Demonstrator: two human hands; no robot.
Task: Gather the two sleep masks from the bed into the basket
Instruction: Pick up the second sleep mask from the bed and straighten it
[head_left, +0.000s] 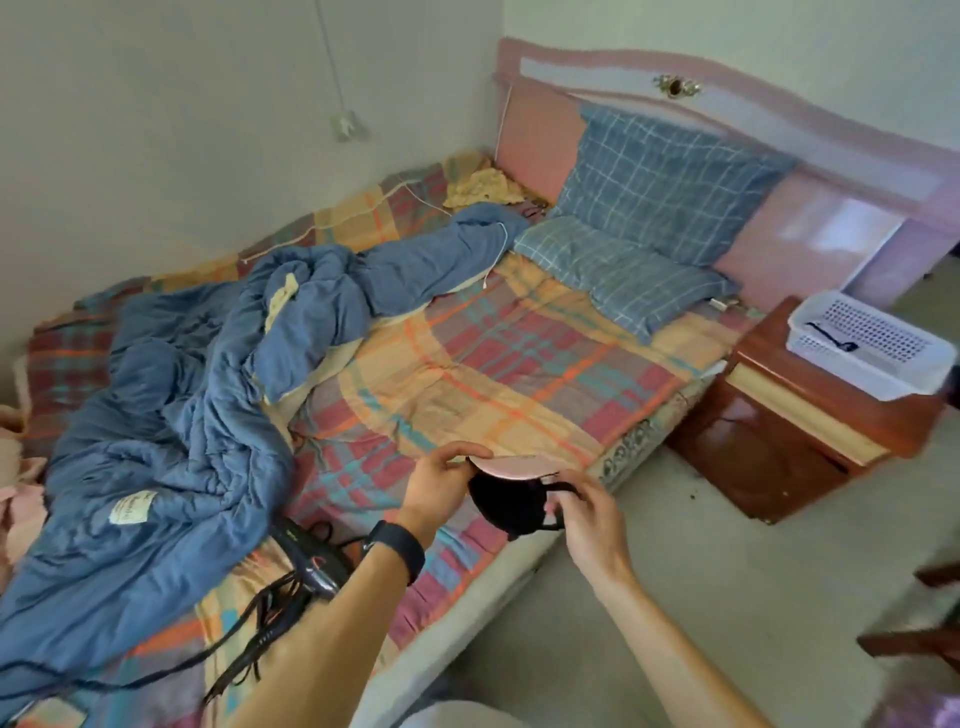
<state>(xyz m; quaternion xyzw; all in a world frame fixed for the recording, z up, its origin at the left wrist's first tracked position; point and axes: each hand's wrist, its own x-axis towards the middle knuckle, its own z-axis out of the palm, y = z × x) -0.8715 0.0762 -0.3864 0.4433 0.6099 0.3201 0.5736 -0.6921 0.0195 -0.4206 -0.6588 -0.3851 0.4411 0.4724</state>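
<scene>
Both my hands hold a sleep mask (506, 501) over the bed's front edge; it is black with a pink side turned up. My left hand (441, 480) pinches its left end, and my right hand (589, 512) grips its right end by the black strap. The white perforated basket (826, 309) stands on a wooden nightstand at the right, well away from my hands. A black strap-like item (831, 335) lies in the basket; I cannot tell whether it is the other mask.
The bed (493, 374) has a plaid sheet, a crumpled blue duvet (182, 415) at left and two blue checked pillows (660, 218) by the pink headboard. A black device with cords (306, 564) lies near my left forearm. The wooden nightstand (779, 431) stands on grey floor.
</scene>
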